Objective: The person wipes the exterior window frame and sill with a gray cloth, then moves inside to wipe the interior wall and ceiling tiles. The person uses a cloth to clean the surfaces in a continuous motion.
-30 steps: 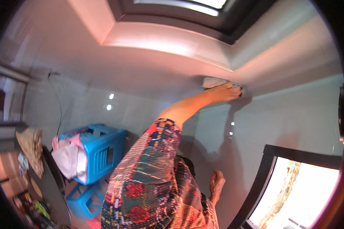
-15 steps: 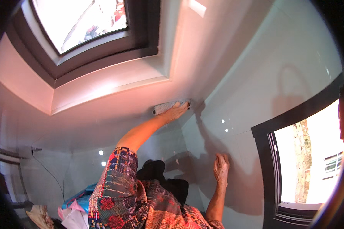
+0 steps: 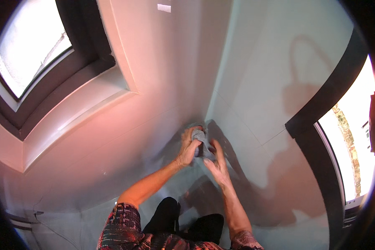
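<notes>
In front of me, near the corner of the walls, my left hand (image 3: 188,148) grips a bunched grey cloth (image 3: 198,135). The fingers are curled round its upper side. Just right of it is my right hand (image 3: 219,163), thumb and fingers spread apart. A loose lower fold of the cloth hangs between the two hands; whether the right fingers touch it is blurred.
A dark-framed window (image 3: 66,71) with a pale sill (image 3: 79,110) lies at the upper left. Another dark-framed window (image 3: 321,166) is on the right wall (image 3: 258,100). My dark-clothed knees show below, and a thin wire (image 3: 56,232) runs at lower left.
My left hand has come off the left wall and drawn nearer with the cloth, now bunched instead of spread flat. My right hand has risen leftward to it and opened. The view has turned right.
</notes>
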`<state>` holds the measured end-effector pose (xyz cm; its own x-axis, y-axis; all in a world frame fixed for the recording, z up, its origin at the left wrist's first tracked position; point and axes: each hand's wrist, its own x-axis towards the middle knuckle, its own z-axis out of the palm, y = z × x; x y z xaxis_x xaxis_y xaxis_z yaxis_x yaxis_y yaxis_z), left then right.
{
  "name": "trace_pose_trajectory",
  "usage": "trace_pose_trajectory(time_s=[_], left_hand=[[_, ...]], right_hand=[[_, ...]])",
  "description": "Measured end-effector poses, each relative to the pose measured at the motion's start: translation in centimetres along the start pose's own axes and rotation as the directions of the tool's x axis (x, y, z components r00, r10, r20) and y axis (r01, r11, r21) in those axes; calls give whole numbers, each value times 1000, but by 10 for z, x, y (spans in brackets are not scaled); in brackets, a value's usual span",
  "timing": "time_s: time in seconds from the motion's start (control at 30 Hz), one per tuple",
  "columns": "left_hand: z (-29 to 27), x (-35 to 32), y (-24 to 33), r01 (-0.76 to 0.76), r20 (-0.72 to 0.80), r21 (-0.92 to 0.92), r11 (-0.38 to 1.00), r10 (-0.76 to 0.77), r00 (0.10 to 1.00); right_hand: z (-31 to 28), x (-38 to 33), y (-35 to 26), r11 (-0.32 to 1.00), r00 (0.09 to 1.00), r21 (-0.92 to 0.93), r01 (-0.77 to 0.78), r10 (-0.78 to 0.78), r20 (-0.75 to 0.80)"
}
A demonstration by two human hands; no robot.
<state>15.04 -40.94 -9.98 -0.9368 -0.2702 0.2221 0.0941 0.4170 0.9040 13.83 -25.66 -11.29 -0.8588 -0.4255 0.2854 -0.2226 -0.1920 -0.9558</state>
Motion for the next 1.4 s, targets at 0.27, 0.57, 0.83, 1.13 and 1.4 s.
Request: trace_pose_trajectory(time_s=[0.27,0.57,0.83,1.13,1.4], left_hand=[[-42,-15,56,-427,-299,522,738,627,720],[-71,3,22,-208,-176,933,294,876,448],[-93,37,76,-50,-173,976,210,898,404],[-141,94,80,-164,-206,945,281,907,367],[-145,118,69,-221,-226,938,269,954,198]], right_hand=[[8,84,-109,396,473,-784,478,-868,-151],[11,167,-149,-300,243,-952,-54,-929,279],[13,141,-62,-492,588,-856,159,-650,482],[4,168,-86,-700,619,-711,71,-527,582],[-63,162,-188,-317,263,-818,-480,-942,211]])
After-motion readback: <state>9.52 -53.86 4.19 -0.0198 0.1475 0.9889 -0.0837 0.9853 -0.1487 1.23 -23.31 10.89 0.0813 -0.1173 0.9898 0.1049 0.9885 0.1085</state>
